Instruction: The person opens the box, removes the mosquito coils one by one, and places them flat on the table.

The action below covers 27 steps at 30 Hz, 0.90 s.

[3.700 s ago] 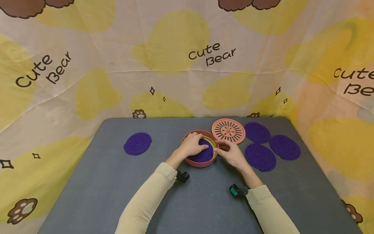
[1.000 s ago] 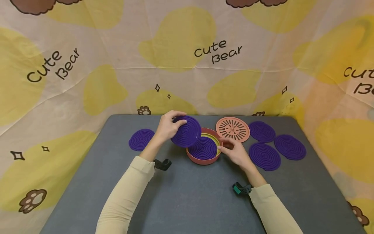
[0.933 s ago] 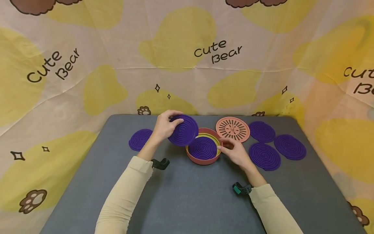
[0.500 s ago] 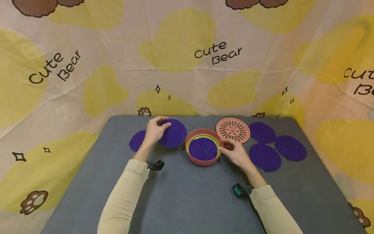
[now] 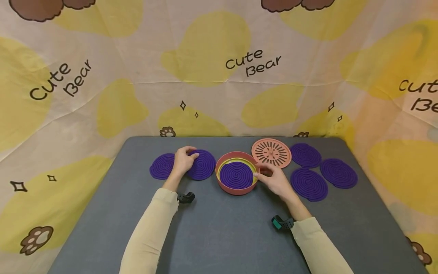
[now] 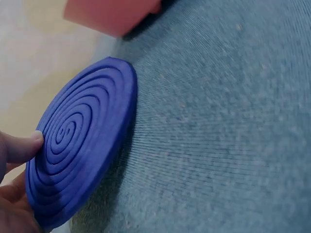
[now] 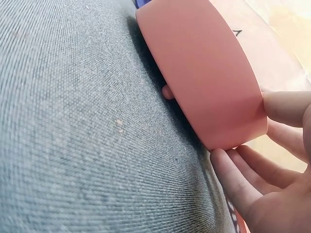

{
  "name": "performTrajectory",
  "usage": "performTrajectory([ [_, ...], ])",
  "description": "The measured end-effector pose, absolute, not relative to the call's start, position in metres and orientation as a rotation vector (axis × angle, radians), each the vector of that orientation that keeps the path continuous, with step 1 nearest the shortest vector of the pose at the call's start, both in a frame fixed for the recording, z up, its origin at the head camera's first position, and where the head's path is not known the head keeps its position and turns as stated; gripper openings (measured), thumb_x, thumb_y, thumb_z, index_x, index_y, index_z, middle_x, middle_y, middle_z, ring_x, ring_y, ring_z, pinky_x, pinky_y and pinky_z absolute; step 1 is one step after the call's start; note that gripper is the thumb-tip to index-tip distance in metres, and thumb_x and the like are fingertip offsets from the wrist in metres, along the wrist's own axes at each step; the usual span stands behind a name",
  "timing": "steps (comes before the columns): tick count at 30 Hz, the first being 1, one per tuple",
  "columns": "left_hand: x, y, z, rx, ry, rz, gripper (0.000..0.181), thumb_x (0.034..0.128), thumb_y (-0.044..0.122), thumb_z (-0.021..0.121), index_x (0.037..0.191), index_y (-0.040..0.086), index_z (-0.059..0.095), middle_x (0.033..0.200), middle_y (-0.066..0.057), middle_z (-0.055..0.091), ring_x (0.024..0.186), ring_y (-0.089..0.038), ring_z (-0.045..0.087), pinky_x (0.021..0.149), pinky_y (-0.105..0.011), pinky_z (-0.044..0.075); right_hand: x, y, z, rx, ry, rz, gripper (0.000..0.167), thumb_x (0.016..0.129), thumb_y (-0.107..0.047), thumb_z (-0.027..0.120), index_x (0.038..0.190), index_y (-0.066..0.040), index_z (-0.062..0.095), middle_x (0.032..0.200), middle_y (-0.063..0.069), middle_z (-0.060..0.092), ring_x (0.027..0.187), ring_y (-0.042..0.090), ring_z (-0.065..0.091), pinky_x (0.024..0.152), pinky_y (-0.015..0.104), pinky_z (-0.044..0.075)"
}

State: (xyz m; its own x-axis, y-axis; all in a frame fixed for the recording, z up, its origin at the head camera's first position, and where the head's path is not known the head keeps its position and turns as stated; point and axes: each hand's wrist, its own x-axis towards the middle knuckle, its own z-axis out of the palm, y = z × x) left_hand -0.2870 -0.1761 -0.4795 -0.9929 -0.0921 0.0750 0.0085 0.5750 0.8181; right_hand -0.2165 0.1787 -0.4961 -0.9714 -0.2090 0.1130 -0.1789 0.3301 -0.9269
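Note:
My left hand (image 5: 183, 161) pinches a purple spiral mosquito coil (image 5: 202, 165) at its left edge, thumb on top and fingers beneath. In the left wrist view this coil (image 6: 77, 141) slants close to the grey tabletop. Another mosquito coil (image 5: 161, 166) lies just left of that hand, partly hidden by it. The round pink mosquito coil holder (image 5: 236, 191) stands right of the held coil, with a yellow ring and a purple coil (image 5: 237, 176) inside. My right hand (image 5: 273, 180) grips the holder's right side, thumb at the rim; the right wrist view shows its fingers (image 7: 238, 182) against the wall.
A slotted pink lid (image 5: 271, 153) lies behind and right of the holder. Several more purple coils (image 5: 309, 184) lie on the right of the grey table (image 5: 219, 236). A patterned cloth (image 5: 202, 49) hangs directly behind the table's back edge.
My left hand has lifted a mosquito coil out of the holder, carried it left and lowered it to the table beside the holder. The right hand has stayed at the holder's right side.

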Motion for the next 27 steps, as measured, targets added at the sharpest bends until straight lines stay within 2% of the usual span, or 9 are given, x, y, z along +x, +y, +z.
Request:
performTrajectory([
  [2, -0.290, -0.175, -0.482, 0.061, -2.736, -1.348, 0.033, 0.0993, 0.010, 0.066, 0.130, 0.000, 0.066, 0.131, -0.022, 0.062, 0.127, -0.039, 0.054, 0.105, -0.052, 0.043, -0.212, 0.176, -0.486, -0.366, 2.527, -1.767, 0.044, 0.096, -0.017, 0.073, 0.135, 0.001, 0.061, 0.127, 0.024, 0.064, 0.113, 0.035, 0.063, 0.084, 0.024, 0.051],
  [6, -0.297, -0.176, -0.488, 0.015, -2.829, -1.266, 0.036, 0.1000, 0.010, 0.065, 0.134, -0.001, 0.063, 0.134, -0.024, 0.060, 0.130, -0.040, 0.052, 0.108, -0.052, 0.041, -0.212, 0.176, -0.486, -0.356, 2.521, -1.773, 0.044, 0.096, -0.017, 0.073, 0.134, 0.000, 0.062, 0.127, 0.023, 0.064, 0.113, 0.035, 0.063, 0.084, 0.024, 0.051],
  [16, -0.299, -0.173, -0.488, -0.151, -2.922, -1.113, 0.041, 0.0995, 0.007, 0.064, 0.138, -0.004, 0.058, 0.134, -0.026, 0.057, 0.128, -0.041, 0.051, 0.107, -0.053, 0.041, -0.217, 0.178, -0.496, -0.329, 2.542, -1.766, 0.042, 0.095, -0.021, 0.075, 0.133, -0.006, 0.065, 0.125, 0.017, 0.066, 0.111, 0.030, 0.064, 0.084, 0.024, 0.051],
  [27, -0.288, -0.161, -0.460, -0.305, -2.886, -1.036, 0.038, 0.1019, 0.014, 0.063, 0.138, 0.000, 0.060, 0.133, -0.020, 0.058, 0.125, -0.037, 0.053, 0.103, -0.052, 0.044, -0.215, 0.178, -0.493, -0.334, 2.552, -1.744, 0.045, 0.095, -0.022, 0.074, 0.135, -0.003, 0.063, 0.129, 0.019, 0.065, 0.113, 0.031, 0.063, 0.086, 0.027, 0.051],
])
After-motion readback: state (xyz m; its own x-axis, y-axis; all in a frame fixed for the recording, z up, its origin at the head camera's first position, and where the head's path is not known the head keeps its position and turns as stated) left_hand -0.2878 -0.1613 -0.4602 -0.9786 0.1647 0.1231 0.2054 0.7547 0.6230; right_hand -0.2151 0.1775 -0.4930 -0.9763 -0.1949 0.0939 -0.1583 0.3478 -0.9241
